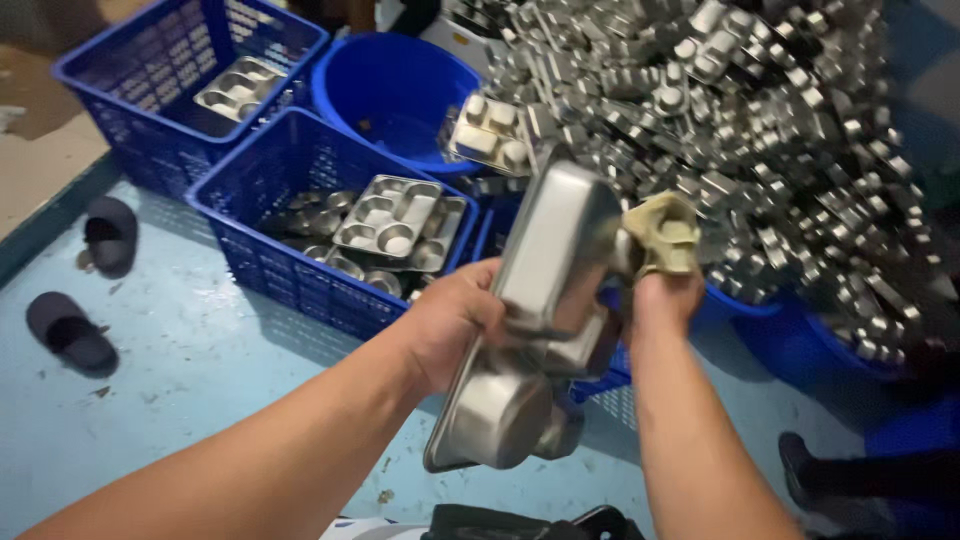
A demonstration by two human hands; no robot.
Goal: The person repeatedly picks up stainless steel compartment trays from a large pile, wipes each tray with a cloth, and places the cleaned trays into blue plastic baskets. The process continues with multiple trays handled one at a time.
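My left hand (455,325) grips the left edge of a steel compartment tray (545,270), held upright with its underside towards me. Against the tray's upper right edge my right hand (662,290) presses a crumpled yellowish cloth (665,232). Both hands are above the light blue floor, in front of the crates.
A blue crate (250,215) with several steel trays (400,215) stands just behind my left hand. Another blue crate (150,60) and a blue tub (400,85) are farther back. A big heap of steel trays (760,120) fills the right. Two dark slippers (70,330) lie at left.
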